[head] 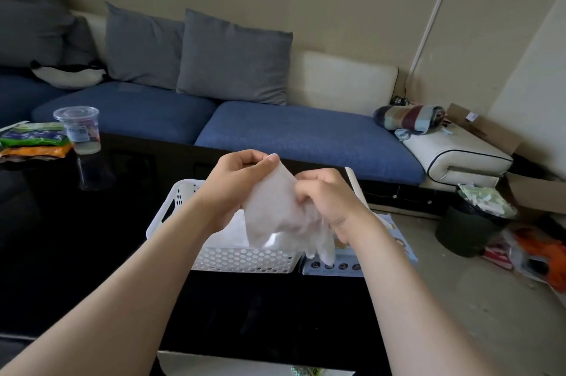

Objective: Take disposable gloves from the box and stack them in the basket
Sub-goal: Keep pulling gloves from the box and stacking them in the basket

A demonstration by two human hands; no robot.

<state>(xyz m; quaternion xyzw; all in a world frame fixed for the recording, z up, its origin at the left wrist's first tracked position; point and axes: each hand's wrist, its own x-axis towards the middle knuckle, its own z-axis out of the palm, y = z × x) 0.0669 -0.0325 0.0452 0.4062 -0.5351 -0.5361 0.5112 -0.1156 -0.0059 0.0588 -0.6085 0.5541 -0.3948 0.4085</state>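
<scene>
Your left hand (240, 181) and right hand (326, 202) pinch one glove (272, 210) spread over the basket (245, 259), likely to lay it flat, box (398, 248) at basket's 3 o'clock

Probably a home living room: cushioned blue sofa (214, 118), black coffee table (76, 237).

Head-worn camera looks forward and down, close over the table (92, 253).

A blue sofa (275, 130) with grey cushions (232, 57) is seen behind a black table (76, 253). A lidded cup (80, 130) (nearly empty) is set beside snack packets (30, 142); a full bin (471, 231) is seen at right.
</scene>
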